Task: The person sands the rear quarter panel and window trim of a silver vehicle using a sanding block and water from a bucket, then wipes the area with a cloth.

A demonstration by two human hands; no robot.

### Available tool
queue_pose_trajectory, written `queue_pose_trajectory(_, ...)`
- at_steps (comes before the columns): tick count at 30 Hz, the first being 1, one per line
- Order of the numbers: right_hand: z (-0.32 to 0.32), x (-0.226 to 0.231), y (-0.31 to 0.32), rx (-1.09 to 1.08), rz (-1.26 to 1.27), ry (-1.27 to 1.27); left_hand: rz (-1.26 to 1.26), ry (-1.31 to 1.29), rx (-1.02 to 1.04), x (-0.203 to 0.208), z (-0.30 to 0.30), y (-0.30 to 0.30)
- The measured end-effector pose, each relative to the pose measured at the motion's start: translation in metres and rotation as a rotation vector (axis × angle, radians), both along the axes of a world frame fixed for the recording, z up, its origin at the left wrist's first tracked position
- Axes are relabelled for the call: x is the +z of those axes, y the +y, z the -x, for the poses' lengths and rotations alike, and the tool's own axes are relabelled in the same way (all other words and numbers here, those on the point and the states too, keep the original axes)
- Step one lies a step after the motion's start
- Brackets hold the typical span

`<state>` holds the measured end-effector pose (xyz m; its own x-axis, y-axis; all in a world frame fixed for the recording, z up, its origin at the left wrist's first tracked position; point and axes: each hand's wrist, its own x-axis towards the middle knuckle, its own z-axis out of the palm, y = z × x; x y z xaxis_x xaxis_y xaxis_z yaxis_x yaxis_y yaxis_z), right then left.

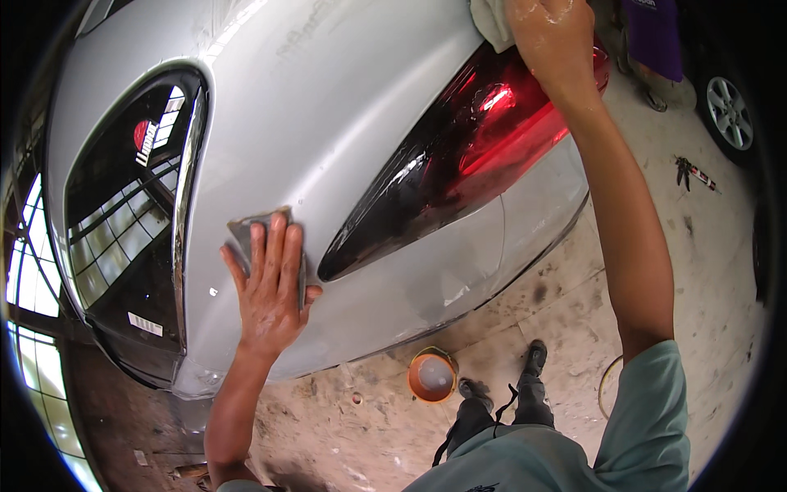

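My left hand lies palm down on the silver car body, between the side rear window and the tail light. Under its stretched fingers it holds a folded grey sheet of sandpaper flat against the paint. At the top of the view my right hand has a pale, damp-looking cloth in its grip, above the upper end of the red and black tail light. Its fingertips are cut off by the picture's edge. Wet-looking smears show on both hands.
An orange bucket with cloudy liquid stands on the stained floor by my feet. The rear window is at the left. A caulking gun lies on the floor at the right, near another car's wheel. A purple cloth-like item hangs behind.
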<state>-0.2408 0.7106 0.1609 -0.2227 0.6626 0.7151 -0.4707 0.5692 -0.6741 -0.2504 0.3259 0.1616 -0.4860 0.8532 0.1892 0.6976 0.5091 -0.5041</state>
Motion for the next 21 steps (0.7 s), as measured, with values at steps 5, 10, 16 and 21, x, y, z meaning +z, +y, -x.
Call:
queue_pose_trajectory(5,-0.003,0.004,-0.002,-0.007,-0.021,0.014,-0.028,-0.064,-0.070,0.026,0.001,0.114)
queue_pose_trajectory(10,-0.004,0.001,0.005,-0.004,0.007,-0.009,-0.021,-0.110,-0.094,0.029,0.001,0.131)
queue_pose_trajectory(16,-0.003,0.009,-0.009,0.090,0.083,0.025,-0.003,-0.067,-0.041,0.012,0.001,0.058)
queue_pose_trajectory(21,-0.007,0.008,0.004,0.112,0.123,-0.017,0.141,-0.011,-0.165,0.042,0.007,0.169)
